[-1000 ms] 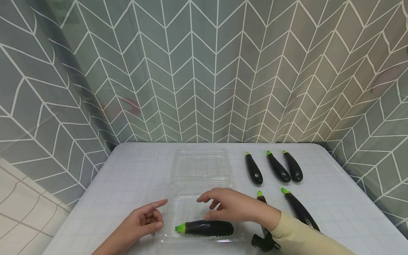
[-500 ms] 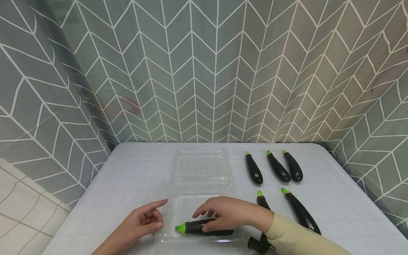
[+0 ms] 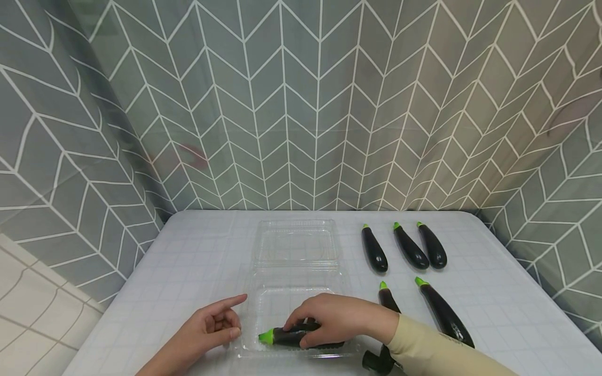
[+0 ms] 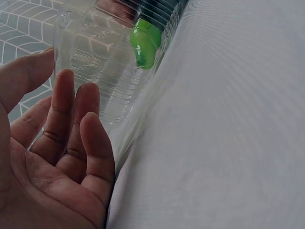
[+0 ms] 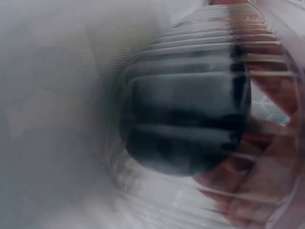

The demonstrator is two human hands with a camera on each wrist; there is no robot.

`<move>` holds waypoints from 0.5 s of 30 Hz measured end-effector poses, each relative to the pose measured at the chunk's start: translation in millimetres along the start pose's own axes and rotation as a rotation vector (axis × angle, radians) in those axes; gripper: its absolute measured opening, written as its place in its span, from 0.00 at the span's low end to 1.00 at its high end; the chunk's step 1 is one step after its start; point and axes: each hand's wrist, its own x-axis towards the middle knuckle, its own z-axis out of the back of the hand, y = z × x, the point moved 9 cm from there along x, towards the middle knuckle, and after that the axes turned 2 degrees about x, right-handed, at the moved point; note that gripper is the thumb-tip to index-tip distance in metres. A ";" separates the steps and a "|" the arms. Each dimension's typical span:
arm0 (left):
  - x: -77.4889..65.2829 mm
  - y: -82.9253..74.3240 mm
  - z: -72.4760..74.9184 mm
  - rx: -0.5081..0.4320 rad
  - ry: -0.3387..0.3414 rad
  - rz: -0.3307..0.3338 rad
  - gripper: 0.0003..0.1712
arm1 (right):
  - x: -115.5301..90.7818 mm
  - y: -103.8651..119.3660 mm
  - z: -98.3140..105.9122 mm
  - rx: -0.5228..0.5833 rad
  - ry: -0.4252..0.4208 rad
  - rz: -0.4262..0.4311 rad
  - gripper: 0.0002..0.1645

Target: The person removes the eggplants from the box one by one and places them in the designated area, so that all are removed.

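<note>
A clear plastic clamshell container (image 3: 261,303) lies with its lid folded back. Inside, along its near side, rests a dark eggplant (image 3: 285,337), its bright green cap to the left. My right hand (image 3: 336,317) reaches down over this eggplant, fingers on the far side and thumb on the near side, gripping its middle. Through the ridged plastic wall, the right wrist view shows the blurred eggplant (image 5: 186,105) beside the fingers. At the container's left edge is my left hand (image 3: 211,328), fingers loosely bent and holding nothing; its fingertips (image 4: 63,78) are close to the container wall.
Several more eggplants lie right of the container: one (image 3: 374,250) at the back beside a pair (image 3: 411,248), others (image 3: 447,316) nearer, partly behind my right sleeve. A black wrist mount (image 3: 378,362) sits under my right wrist. A patterned curtain (image 3: 301,130) stands behind the table.
My right hand has come down and slightly left onto the eggplant in the container, and its fingers have closed round it. The left hand and the eggplants stay where they were.
</note>
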 end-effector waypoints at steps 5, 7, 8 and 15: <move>0.4 0.6 0.3 0.008 -0.001 0.004 0.36 | 1.0 -1.2 0.1 0.004 -0.005 -0.010 0.21; 0.5 1.4 0.8 0.013 -0.003 0.007 0.36 | 0.8 -1.7 1.2 0.006 -0.010 -0.016 0.20; 0.4 2.3 1.2 0.016 -0.005 0.014 0.37 | 0.4 -1.7 2.2 0.008 -0.015 -0.018 0.20; 0.1 6.8 2.4 0.026 -0.018 0.060 0.38 | -5.6 -2.6 17.6 0.075 -0.092 -0.060 0.19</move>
